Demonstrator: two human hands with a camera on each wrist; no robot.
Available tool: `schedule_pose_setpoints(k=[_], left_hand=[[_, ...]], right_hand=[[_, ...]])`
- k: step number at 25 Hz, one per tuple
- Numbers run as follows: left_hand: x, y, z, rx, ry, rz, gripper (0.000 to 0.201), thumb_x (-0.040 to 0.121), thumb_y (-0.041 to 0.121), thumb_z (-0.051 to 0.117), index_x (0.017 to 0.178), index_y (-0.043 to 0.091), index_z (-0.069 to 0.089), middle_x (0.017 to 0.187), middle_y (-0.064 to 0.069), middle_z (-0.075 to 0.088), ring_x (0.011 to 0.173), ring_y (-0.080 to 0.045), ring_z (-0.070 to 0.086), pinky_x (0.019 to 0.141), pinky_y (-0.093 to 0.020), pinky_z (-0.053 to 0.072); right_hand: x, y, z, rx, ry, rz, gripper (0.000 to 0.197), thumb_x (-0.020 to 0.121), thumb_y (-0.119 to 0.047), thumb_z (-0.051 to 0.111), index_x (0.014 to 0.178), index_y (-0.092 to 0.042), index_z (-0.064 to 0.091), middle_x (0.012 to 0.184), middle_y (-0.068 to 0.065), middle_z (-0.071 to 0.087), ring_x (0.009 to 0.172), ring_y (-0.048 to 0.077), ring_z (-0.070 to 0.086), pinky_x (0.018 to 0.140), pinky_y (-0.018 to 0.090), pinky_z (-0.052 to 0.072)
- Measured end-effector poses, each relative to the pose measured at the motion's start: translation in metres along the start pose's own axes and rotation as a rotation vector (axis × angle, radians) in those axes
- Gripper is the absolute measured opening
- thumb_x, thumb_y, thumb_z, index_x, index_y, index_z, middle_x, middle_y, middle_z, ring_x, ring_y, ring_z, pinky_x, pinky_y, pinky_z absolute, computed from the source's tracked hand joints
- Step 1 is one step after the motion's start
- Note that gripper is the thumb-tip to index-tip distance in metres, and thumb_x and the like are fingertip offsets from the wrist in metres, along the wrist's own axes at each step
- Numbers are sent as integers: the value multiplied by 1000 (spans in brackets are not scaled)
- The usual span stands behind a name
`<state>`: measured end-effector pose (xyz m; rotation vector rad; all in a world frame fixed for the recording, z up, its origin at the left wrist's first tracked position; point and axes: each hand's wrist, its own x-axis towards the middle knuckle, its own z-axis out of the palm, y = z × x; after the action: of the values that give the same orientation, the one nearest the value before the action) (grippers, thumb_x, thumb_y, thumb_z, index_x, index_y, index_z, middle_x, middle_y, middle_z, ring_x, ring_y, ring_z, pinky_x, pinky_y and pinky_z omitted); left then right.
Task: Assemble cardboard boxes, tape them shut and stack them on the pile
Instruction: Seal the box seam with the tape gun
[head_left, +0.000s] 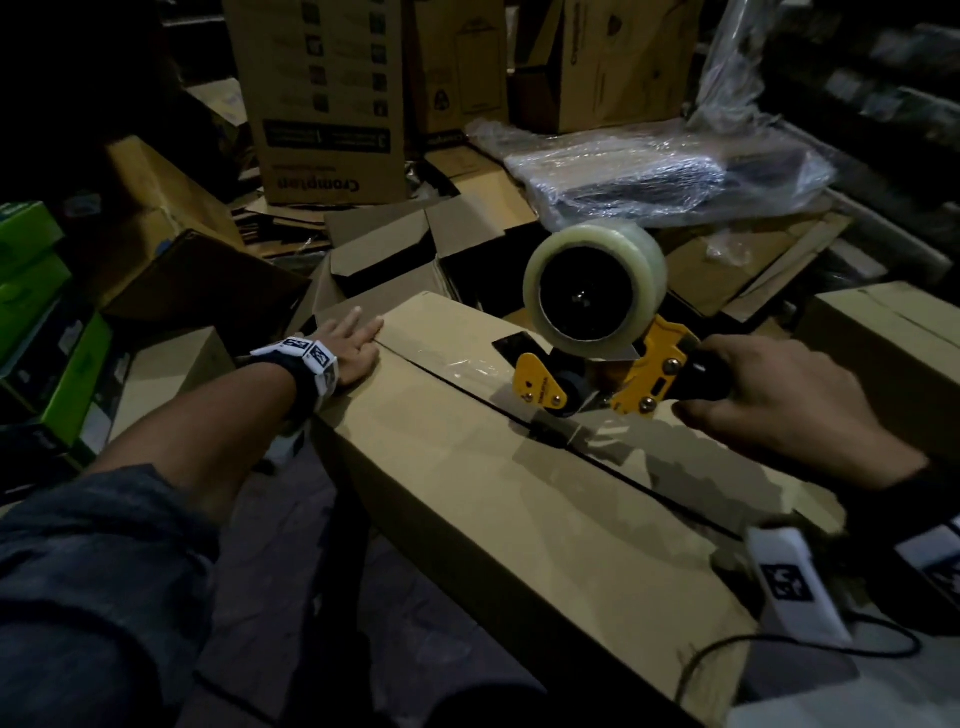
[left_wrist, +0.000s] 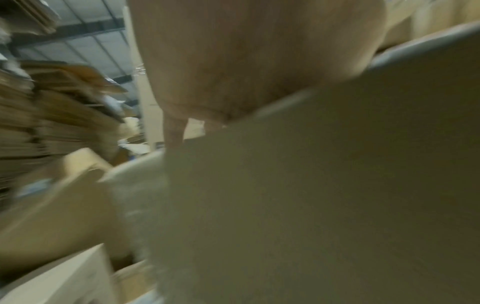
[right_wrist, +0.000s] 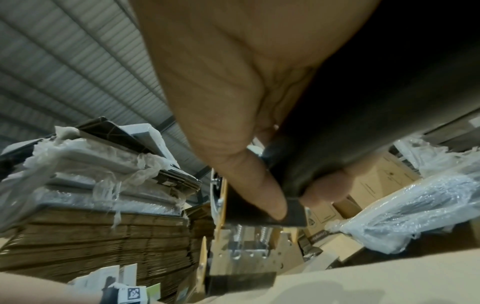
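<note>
A long brown cardboard box (head_left: 467, 488) lies in front of me with its top flaps closed along a centre seam. My left hand (head_left: 349, 349) lies flat with straight fingers on the box's far left corner, pressing the flap (left_wrist: 324, 185) down. My right hand (head_left: 779, 400) grips the black handle (right_wrist: 363, 115) of a yellow tape dispenser (head_left: 587, 358), which carries a roll of clear tape (head_left: 595, 283). The dispenser's front roller sits on the seam at mid-box, and a strip of clear tape (head_left: 457, 370) covers the seam from the far end up to it.
Another closed box (head_left: 883, 332) stands at the right. Open and flattened cartons (head_left: 415, 249) crowd the far side, with tall printed boxes (head_left: 327, 104) behind. A plastic-wrapped bundle (head_left: 670, 166) lies back right. Green packages (head_left: 36, 291) are stacked at the left. Flat cardboard stacks (right_wrist: 91, 236) rise nearby.
</note>
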<state>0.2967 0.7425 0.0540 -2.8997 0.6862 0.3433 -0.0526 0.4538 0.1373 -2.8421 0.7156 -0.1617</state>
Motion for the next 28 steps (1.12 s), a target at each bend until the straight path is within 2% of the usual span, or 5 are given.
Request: schedule_pose_setpoints(k=[2, 5, 10, 18, 28], left_hand=[[-10, 19, -1, 105, 32, 23, 58, 101, 48, 11, 153, 31, -8, 160, 6, -17, 149, -21, -6, 120, -45, 7], [-26, 42, 3, 160, 33, 184, 61, 102, 44, 10, 155, 17, -4, 162, -3, -10, 149, -19, -4, 121, -34, 2], [-64, 87, 7, 102, -8, 392, 63, 103, 43, 17, 154, 13, -5, 161, -7, -10, 149, -17, -4, 121, -32, 2], [-118, 138, 14, 94, -59, 492, 91, 91, 72, 16, 152, 11, -11, 160, -10, -14, 149, -23, -7, 122, -39, 4], [-148, 153, 32, 56, 48, 434, 87, 92, 69, 15, 154, 12, -4, 161, -8, -6, 149, -21, 0, 121, -45, 8]], right_hand=[[-1, -2, 0, 4, -16, -23, 35, 88, -45, 70, 118, -34, 57, 94, -3, 65, 81, 18, 60, 73, 42, 57], [-1, -3, 2, -5, -7, -38, 34, 87, -46, 71, 116, -32, 59, 96, -2, 65, 86, 22, 61, 75, 40, 56], [-2, -2, 3, 6, -4, -62, 29, 87, -45, 71, 110, -31, 59, 96, -1, 65, 86, 23, 59, 70, 35, 52], [-2, 7, 9, 11, 33, -82, 25, 86, -42, 72, 83, -35, 48, 83, -2, 61, 76, 22, 59, 69, 40, 56], [4, 11, 19, -14, 78, -139, 23, 85, -42, 71, 102, -30, 61, 86, -3, 62, 75, 22, 59, 70, 41, 57]])
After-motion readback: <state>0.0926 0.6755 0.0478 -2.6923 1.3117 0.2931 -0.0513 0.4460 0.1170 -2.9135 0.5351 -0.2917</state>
